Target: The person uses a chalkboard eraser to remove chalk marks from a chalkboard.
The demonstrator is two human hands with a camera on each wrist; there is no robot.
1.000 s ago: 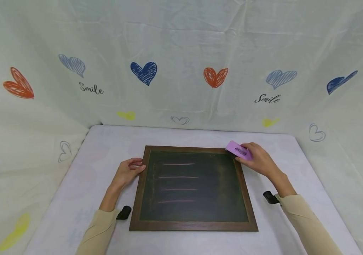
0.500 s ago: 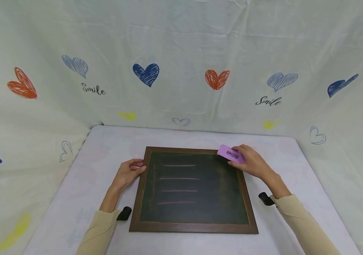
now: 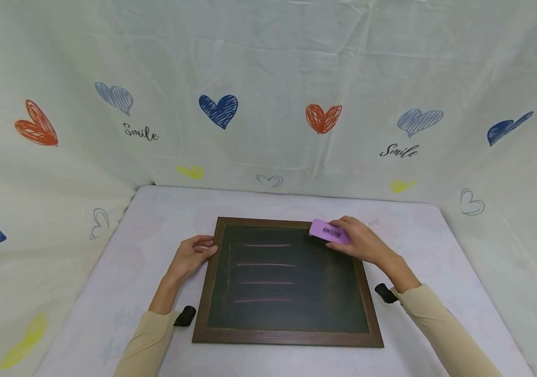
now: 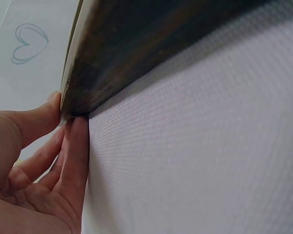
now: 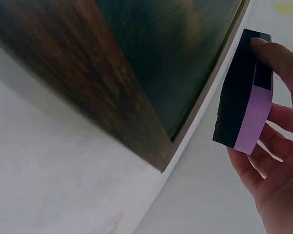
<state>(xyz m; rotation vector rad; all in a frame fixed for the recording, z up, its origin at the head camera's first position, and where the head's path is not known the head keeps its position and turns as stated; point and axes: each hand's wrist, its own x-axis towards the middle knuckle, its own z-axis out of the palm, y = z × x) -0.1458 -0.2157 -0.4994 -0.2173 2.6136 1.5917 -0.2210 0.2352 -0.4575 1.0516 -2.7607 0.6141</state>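
Now your right hand slides purple eraser leftward, off frame corner, over chalkboard top right, fingers gripping it. Pink lines untouched yet. Your left hand stays pressed against left frame edge, fingers straight, board flat on bench.

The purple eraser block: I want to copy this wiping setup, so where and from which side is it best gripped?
Probably across its long purple sides from above, as the right hand does now with the purple eraser block with a black felt underside. Its purple top faces up and the felt faces the dark wood-framed chalkboard, so a top grip keeps fingers clear of the felt. The left hand rests at the frame's left edge.
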